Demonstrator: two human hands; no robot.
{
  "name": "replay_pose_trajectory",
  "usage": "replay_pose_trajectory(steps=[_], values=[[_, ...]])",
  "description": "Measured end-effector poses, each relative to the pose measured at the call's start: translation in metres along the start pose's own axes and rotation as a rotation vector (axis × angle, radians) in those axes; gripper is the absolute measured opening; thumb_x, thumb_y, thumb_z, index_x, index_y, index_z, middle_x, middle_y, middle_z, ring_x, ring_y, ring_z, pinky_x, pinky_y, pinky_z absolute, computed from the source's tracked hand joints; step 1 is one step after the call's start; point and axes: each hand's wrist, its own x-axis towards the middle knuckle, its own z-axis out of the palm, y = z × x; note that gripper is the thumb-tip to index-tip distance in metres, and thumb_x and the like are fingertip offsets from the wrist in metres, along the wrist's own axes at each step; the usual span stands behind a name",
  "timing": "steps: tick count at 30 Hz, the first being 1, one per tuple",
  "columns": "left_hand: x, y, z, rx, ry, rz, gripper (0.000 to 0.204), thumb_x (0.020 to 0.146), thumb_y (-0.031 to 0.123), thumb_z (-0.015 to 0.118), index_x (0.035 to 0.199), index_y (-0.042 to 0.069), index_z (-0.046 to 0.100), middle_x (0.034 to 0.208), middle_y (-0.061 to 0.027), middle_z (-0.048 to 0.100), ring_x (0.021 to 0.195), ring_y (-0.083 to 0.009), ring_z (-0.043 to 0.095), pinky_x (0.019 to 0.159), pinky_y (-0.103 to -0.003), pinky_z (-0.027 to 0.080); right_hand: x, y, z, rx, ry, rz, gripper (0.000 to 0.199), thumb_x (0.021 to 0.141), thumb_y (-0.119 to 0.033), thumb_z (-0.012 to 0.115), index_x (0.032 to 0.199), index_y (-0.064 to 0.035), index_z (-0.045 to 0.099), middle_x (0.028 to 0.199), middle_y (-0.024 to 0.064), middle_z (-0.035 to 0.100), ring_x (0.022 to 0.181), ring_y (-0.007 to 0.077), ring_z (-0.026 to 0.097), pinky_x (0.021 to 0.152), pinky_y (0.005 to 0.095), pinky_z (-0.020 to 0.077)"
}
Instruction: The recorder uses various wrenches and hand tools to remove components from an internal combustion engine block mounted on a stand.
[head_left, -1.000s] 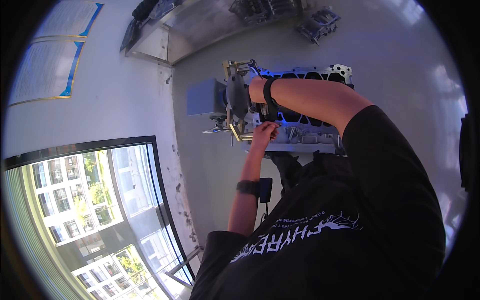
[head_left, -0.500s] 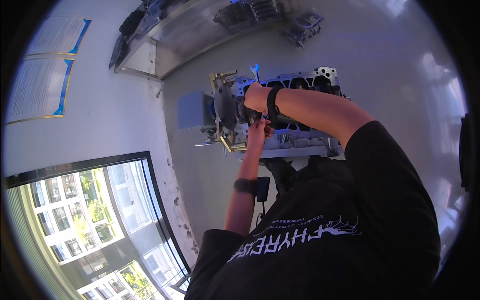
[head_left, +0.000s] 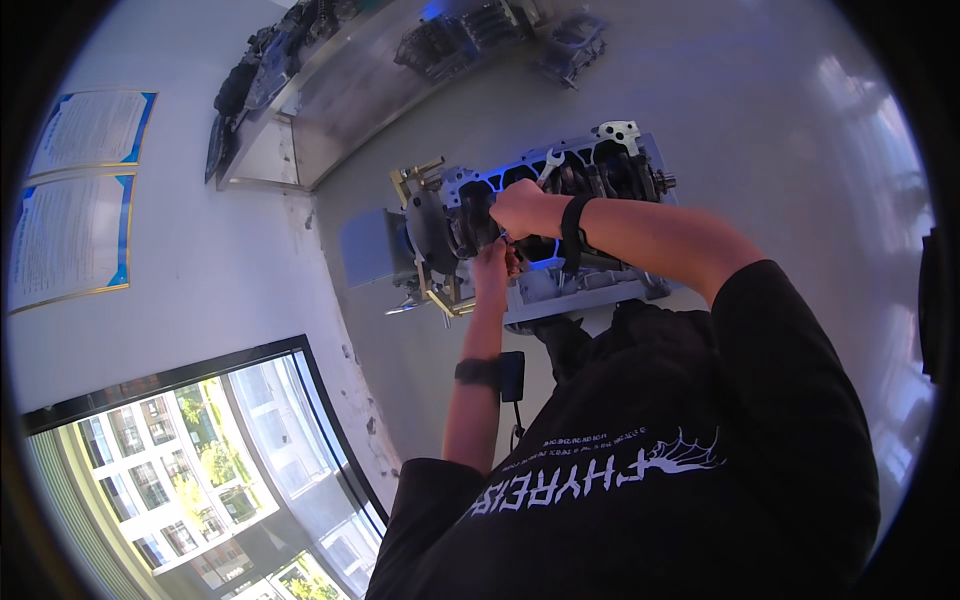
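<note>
A silver open-ended wrench [head_left: 552,164] is gripped in my right hand [head_left: 525,208], its forked end poking out beyond the fist. Below the fist, over the middle of an engine block [head_left: 638,275], my left hand [head_left: 493,265] has its fingers pinched together close to the wrench's lower end. What those fingers hold is too small and covered to make out. The block lies with its open crankcase side up, crankshaft parts showing inside. My right hand and forearm hide part of it.
A round dark plate [head_left: 428,230] and brass-coloured stand arms [head_left: 437,302] hold the block's left end, beside a grey box [head_left: 374,247]. A metal bench [head_left: 345,110] with engine parts runs along the far wall. Another engine part [head_left: 574,48] sits beyond.
The wrench's forked end has swung right, from nearly upright to a slant, with my right hand turning along. My left hand stays pinched beneath it. The whole view has shifted slightly.
</note>
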Motion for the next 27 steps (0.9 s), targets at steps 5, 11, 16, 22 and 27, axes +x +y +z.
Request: replay_pose_trajectory(steps=[5,11,16,22,27], values=[[-0.007,0.0,0.006,-0.029,0.007,0.026,0.031,0.093,0.03,0.053,0.081,0.003,0.061,0.065,-0.0032,0.057,0.052,-0.0107,0.049,0.049,-0.025,0.039,-0.014,-0.005,0.029,0.074,0.207,0.019,0.023,0.071,-0.027,0.068,0.084,-0.0087,0.072,0.084,0.0101,0.07,0.079,0.0286,0.068,0.065,0.0394,0.0539],[-0.003,-0.001,0.007,0.033,0.048,0.044,0.036,0.091,0.035,0.056,0.078,0.002,0.062,0.065,-0.004,0.057,0.056,-0.0097,0.05,0.051,-0.026,0.039,-0.029,-0.027,0.056,0.235,0.32,-0.02,0.016,0.07,-0.021,0.067,0.077,-0.0076,0.071,0.082,0.012,0.069,0.077,0.0305,0.068,0.063,0.0406,0.0534],[-0.004,0.003,0.005,0.326,0.167,0.168,0.042,0.089,0.039,0.059,0.078,-0.001,0.065,0.066,-0.0052,0.059,0.06,-0.0087,0.051,0.052,-0.027,0.039,-0.032,-0.066,0.089,0.793,0.278,0.422,0.025,0.081,-0.026,0.057,0.083,-0.0037,0.069,0.079,0.0188,0.067,0.076,0.0336,0.067,0.066,0.0421,0.0535],[-0.005,0.012,-0.005,0.372,0.114,0.101,0.039,0.088,0.038,0.063,0.081,0.0,0.068,0.067,-0.0037,0.06,0.058,-0.0095,0.051,0.054,-0.027,0.039,-0.032,-0.075,0.107,1.714,0.185,0.352,0.031,0.095,-0.029,0.045,0.085,-0.0016,0.056,0.066,0.011,0.062,0.058,0.0201,0.063,0.052,0.0326,0.047],[0.006,0.012,-0.017,-0.028,-0.003,-0.19,0.04,0.088,0.041,0.059,0.085,0.003,0.07,0.066,-0.0024,0.06,0.057,-0.0114,0.055,0.052,-0.025,0.043,-0.047,-0.056,0.116,1.899,0.044,0.288,0.03,0.097,-0.026,0.043,0.084,-0.003,0.056,0.057,0.005,0.055,0.051,0.017,0.058,0.048,0.0305,0.0428]])
